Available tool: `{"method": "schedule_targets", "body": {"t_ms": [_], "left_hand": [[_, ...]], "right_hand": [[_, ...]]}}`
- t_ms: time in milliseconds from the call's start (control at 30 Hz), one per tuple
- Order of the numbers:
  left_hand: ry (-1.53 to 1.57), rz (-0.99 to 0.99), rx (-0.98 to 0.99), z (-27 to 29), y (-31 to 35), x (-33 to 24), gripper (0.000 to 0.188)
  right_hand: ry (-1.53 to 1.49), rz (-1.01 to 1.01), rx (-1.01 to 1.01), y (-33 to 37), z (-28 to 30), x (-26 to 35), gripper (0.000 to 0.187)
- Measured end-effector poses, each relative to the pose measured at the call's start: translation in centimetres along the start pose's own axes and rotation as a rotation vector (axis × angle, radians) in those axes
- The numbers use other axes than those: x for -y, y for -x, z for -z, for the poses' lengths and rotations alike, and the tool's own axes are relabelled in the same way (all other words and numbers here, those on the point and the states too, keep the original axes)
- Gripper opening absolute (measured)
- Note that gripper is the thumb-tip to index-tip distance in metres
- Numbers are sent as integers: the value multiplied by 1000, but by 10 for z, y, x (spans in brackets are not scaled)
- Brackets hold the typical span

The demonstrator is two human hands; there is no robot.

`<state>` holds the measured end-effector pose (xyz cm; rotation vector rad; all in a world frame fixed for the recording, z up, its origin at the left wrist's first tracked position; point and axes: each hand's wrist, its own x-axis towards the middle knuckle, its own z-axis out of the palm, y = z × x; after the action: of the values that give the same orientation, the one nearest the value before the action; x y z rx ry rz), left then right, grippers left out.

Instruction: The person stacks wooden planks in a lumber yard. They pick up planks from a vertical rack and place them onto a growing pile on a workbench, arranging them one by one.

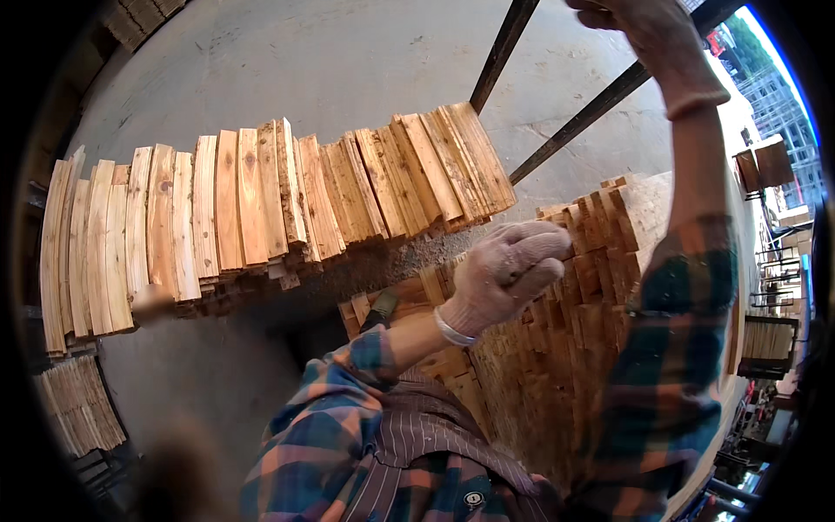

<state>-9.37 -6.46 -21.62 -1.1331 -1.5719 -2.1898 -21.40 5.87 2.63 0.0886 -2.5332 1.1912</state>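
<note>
The wooden slats (600, 235) look stiff and dry, probably light singly but heavy as a bundle. Their rough-looking faces should give a glove good purchase, with little slipping; thin edges may splinter. The surest hold is likely across both long edges near a slat's middle, or at an end jutting from the pile. They are narrow strips in honey and reddish brown, heaped in a dense, uneven pile right of centre, below the person's hands.

To the left and centre, a long row of similar slats (252, 200) lies packed side by side, its ends staggered, some pieces marked with dark knots.

The left hand (509, 270), in a pale glove, is over the pile's left part. Its fingers curl inward and no slat shows in the grip, but whether something is hidden under the palm, or the hand touches the pile, cannot be told. The right hand (648, 39), raised and cut off by the top edge, is near 1 of 2 dark bars (578, 123); whether its grip is apart or clamped cannot be told. Plaid sleeves (687, 287) and a striped apron (417, 426) fill the foreground; grey floor (348, 52) lies beyond.
</note>
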Motion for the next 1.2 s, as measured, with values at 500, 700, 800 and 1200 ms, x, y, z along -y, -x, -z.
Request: {"method": "schedule_targets", "body": {"t_ms": [500, 700, 800, 1200], "left_hand": [[-6, 1574, -558, 307, 283, 193, 67], [153, 1434, -391, 272, 236, 374, 68], [226, 1459, -442, 245, 221, 469, 60], [202, 1273, -586, 242, 234, 560, 61]], "right_hand": [[-1053, -1481, -270, 300, -437, -538, 43], [-1209, -1485, -735, 283, -477, -621, 55], [-1132, -1524, -782, 251, -484, -654, 60], [-551, -1073, -203, 265, -528, -547, 52]]}}
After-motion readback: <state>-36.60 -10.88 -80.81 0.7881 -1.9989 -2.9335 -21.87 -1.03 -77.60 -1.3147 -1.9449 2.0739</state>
